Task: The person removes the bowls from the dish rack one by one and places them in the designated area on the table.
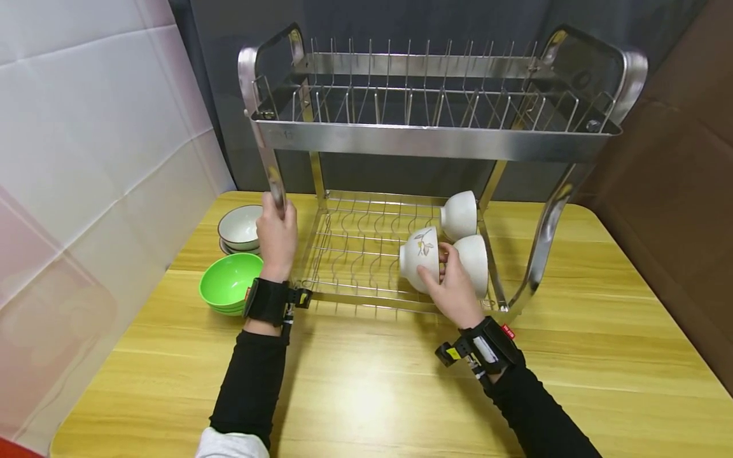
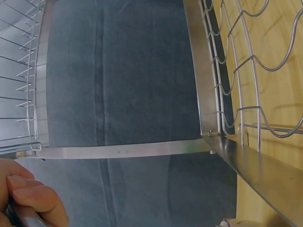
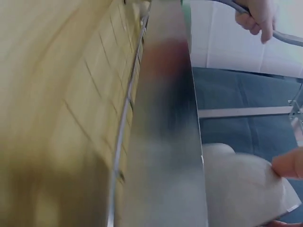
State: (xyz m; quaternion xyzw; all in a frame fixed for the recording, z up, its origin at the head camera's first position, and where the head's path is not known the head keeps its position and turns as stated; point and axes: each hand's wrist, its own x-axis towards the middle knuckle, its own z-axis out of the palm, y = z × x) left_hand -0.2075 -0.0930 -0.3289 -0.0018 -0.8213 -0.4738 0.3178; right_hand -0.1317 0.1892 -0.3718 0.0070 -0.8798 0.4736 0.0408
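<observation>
A two-tier metal dish rack [image 1: 435,140] stands on the wooden table. My left hand [image 1: 277,238] grips its front left upright, fingers curled round the metal; part of that hand [image 2: 35,196] shows in the left wrist view. With my right hand [image 1: 453,286] I hold a white bowl with a flower print [image 1: 420,259] by its rim, tipped on its side over the lower tier. The same bowl [image 3: 241,189] appears in the right wrist view. Right beside it, a white bowl [image 1: 474,264] lies on its side in the rack, and another white bowl [image 1: 460,215] sits behind.
Left of the rack, a stack of green bowls [image 1: 229,283] stands in front of stacked white bowls with dark rims [image 1: 240,227]. The upper tier holds rows of upright wires [image 1: 408,105]. A white panel [image 1: 97,159] borders the left side, a brown one [image 1: 670,159] the right.
</observation>
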